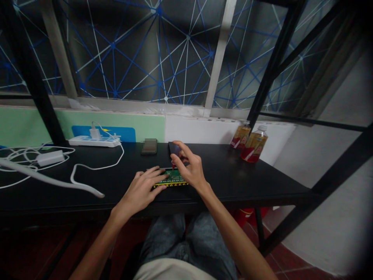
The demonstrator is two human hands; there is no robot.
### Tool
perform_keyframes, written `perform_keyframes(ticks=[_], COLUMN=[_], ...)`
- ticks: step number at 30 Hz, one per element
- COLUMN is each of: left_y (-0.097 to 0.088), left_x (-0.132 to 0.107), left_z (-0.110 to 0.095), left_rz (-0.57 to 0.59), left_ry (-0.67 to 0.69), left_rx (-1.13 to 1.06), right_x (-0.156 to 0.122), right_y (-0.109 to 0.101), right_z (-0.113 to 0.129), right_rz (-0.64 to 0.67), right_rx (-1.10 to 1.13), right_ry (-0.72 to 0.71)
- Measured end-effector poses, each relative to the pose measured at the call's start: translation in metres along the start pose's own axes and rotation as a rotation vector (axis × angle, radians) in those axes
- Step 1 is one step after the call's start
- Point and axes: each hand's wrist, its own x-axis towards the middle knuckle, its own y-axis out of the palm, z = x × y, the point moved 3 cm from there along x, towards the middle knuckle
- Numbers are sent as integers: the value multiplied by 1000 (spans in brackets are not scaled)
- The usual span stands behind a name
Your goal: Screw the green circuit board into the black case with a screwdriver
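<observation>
A green circuit board (pixel 176 178) with a yellow-and-black striped front edge lies near the front of the black table. My left hand (pixel 143 187) rests over its left end, fingers stretched across the top and thumb along the front edge, holding it. Above the board's right half, my right hand (pixel 190 165) has its index finger and thumb curved around a small red screwdriver (pixel 173 166). The thin tip points down at the board; whether it touches is too small to tell. Most of the handle is hidden by my fingers.
Behind my right hand lies a dark flat object (pixel 171 147). A blurred, phone-like item (pixel 149 146) is left of it. A white power strip (pixel 93 141), adapter (pixel 50 158) and loose white cables (pixel 96 168) occupy the left. Two drink bottles (pixel 255 144) stand at the back right.
</observation>
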Motion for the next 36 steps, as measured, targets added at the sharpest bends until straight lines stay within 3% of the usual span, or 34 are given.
perform_keyframes(ticks=[4, 11, 17, 23, 28, 36], left_y=[-1, -2, -2, -3, -2, -4], left_x=[1, 1, 1, 2, 2, 3], left_z=[0, -2, -2, -3, -3, -3], left_rz=[8, -19, -36, -53, -45, -41], left_ry=[-7, 20, 14, 31, 21, 24], left_rx=[-1, 37, 14, 19, 35, 14], right_x=[0, 0, -1, 1, -1, -2], right_y=[1, -1, 2, 0, 2, 0], right_z=[1, 3, 3, 2, 4, 4], right_rz=[57, -33, 63, -7, 94, 10], right_rx=[93, 8, 89, 20, 52, -29], right_ry=[20, -34, -14, -4, -3, -34])
